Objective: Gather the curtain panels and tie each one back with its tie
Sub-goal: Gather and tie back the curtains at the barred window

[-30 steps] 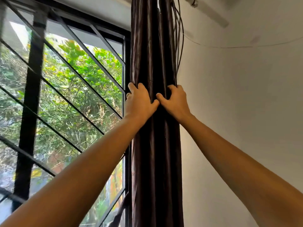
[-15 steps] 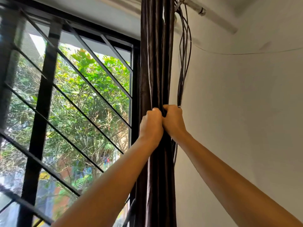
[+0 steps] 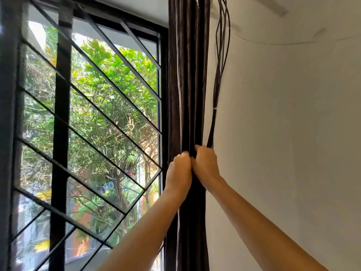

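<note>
A dark brown curtain panel (image 3: 187, 85) hangs bunched into a narrow column between the window and the wall. My left hand (image 3: 178, 169) grips the bunch from the left, fingers curled into the folds. My right hand (image 3: 205, 163) grips it from the right at the same height, knuckles touching the left hand. Both hands squeeze the fabric tight there. No tie shows in the frame.
A black barred window grille (image 3: 93, 124) fills the left, with green trees outside. A bundle of black cables (image 3: 219, 75) runs down the white wall (image 3: 293, 133) just right of the curtain, passing behind my right hand.
My hands came together, closing from a wide hold to a tight grip, so the curtain bunch is narrower. They now sit lower in the frame as my view tilted up.
</note>
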`<state>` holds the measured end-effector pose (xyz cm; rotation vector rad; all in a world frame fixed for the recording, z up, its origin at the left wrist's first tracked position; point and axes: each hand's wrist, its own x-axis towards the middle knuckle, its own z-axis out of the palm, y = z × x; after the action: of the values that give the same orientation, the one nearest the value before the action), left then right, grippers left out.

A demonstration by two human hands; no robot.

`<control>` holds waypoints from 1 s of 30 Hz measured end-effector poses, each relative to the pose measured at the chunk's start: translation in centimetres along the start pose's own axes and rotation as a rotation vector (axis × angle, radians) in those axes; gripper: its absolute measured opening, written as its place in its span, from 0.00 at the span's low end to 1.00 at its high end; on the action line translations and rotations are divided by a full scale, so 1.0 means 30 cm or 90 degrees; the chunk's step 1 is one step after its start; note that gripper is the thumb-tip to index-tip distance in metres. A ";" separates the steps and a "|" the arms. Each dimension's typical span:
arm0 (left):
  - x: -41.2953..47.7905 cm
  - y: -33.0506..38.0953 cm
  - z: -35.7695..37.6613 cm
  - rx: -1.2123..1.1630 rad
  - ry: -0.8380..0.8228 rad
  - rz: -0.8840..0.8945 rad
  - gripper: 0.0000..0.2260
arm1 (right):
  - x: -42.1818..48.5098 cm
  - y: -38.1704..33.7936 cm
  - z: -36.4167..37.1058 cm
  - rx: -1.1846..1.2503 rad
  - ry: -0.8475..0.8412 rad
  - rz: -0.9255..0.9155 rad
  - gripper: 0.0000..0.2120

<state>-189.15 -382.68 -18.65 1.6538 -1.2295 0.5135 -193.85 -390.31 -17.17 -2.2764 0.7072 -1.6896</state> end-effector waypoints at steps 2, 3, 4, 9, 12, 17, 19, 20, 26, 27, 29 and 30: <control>-0.050 -0.005 0.009 0.038 -0.004 0.018 0.06 | -0.051 0.001 0.005 0.031 0.007 0.004 0.08; -0.071 -0.008 0.012 0.037 -0.013 0.016 0.06 | -0.072 0.001 0.005 0.047 0.007 0.009 0.08; -0.093 -0.016 0.015 0.029 -0.020 0.016 0.07 | -0.097 0.002 0.002 0.063 0.004 0.012 0.08; -0.208 -0.039 0.025 -0.104 -0.066 -0.069 0.11 | -0.239 0.030 -0.008 0.165 -0.027 0.040 0.09; -0.259 -0.039 0.018 -0.094 -0.062 -0.080 0.11 | -0.345 0.042 -0.020 0.260 -0.041 0.078 0.11; -0.312 0.004 0.010 -0.071 -0.068 -0.065 0.06 | -0.394 0.038 -0.051 0.285 -0.019 0.091 0.13; -0.326 0.022 0.012 -0.072 -0.085 -0.069 0.09 | -0.407 0.043 -0.058 0.270 -0.025 0.095 0.13; -0.333 0.028 0.014 -0.071 -0.085 -0.071 0.10 | -0.420 0.048 -0.061 0.267 -0.034 0.098 0.13; -0.406 0.056 0.023 -0.099 -0.091 -0.074 0.12 | -0.529 0.086 -0.066 0.319 -0.054 0.111 0.16; -0.422 0.055 0.027 -0.094 -0.092 -0.077 0.10 | -0.546 0.091 -0.065 0.326 -0.058 0.125 0.16; -0.451 0.048 0.036 -0.061 -0.102 -0.087 0.04 | -0.578 0.108 -0.057 0.361 -0.070 0.170 0.13; -0.465 0.046 0.040 -0.055 -0.107 -0.101 0.05 | -0.595 0.112 -0.054 0.398 -0.079 0.200 0.11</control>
<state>-196.21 -377.02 -29.43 1.7306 -1.2100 0.2248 -200.21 -384.13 -33.11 -1.7115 0.4022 -1.3609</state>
